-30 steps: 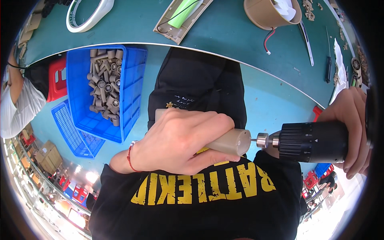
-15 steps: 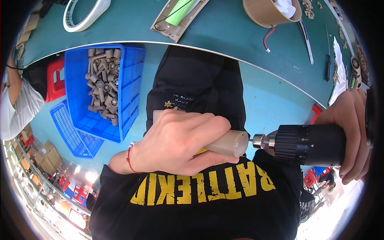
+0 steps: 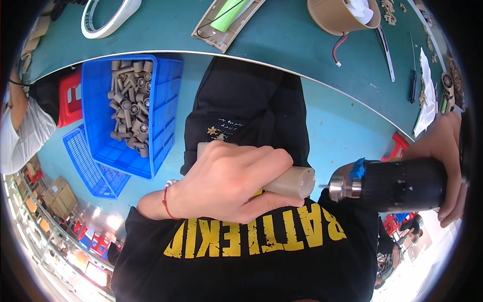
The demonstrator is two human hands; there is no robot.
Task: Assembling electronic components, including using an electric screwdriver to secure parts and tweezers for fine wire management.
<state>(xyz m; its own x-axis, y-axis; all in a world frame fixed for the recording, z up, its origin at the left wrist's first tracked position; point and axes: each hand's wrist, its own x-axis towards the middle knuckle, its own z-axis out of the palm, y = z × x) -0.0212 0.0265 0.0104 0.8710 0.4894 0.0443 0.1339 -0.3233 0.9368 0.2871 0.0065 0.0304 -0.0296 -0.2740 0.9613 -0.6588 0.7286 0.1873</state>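
Note:
My left hand is wrapped around a beige cylindrical plastic handle, held sideways in front of my chest. Its round end faces right and shows small holes near the rim. At the right, my right hand grips a black electric screwdriver. The tool's silver chuck and thin bit point left at the handle's end, with a small gap between them. A blue piece shows behind the chuck. The tool's rear end is cut off by the dark rim of the picture.
A blue crate of grey-brown fan-like parts stands left, beside a blue basket and red stool. On the green table lie a tape roll, an open shell with a green battery, a round housing and a screwdriver. Someone sits far left.
The electric screwdriver has drawn back to the right, its bit now clear of the handle's end, and turned slightly so the blue piece shows. My left hand has barely moved.

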